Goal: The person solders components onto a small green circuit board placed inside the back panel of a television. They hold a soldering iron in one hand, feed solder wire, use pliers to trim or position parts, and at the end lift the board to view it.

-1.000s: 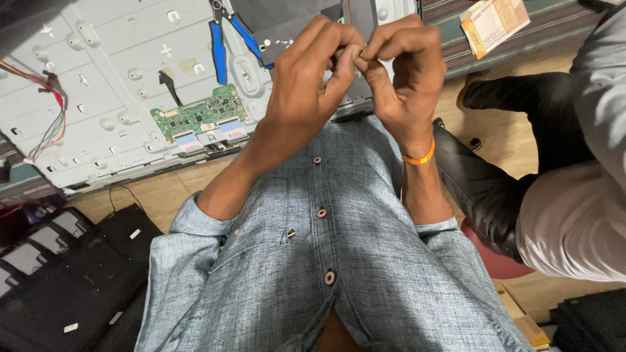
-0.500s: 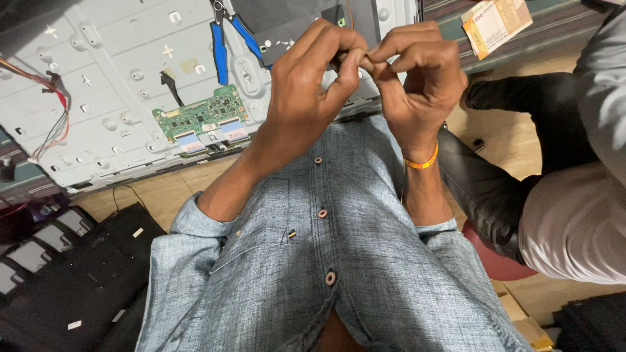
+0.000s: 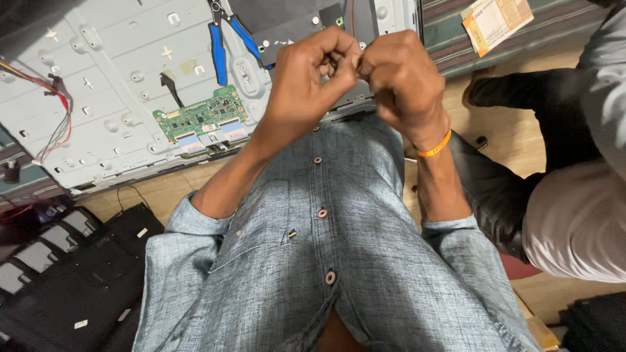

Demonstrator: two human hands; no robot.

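Note:
My left hand and my right hand are raised together in front of my chest, knuckles touching. Both have fingers curled around something small pinched between them; the thing itself is hidden by my fingers. An orange band circles my right wrist. Beyond my hands lies the metal back panel of a flat screen with a green circuit board on it. Blue-handled pliers rest on the panel just left of my left hand.
Red and black wires run along the panel's left edge. A black keyboard-like object lies on the wooden floor at lower left. Another person in dark trousers and a white shirt sits at right. A paper packet lies top right.
My fingers have curled tighter into fists around the small thing, and my right hand has rolled so its back faces up. The view has shifted slightly.

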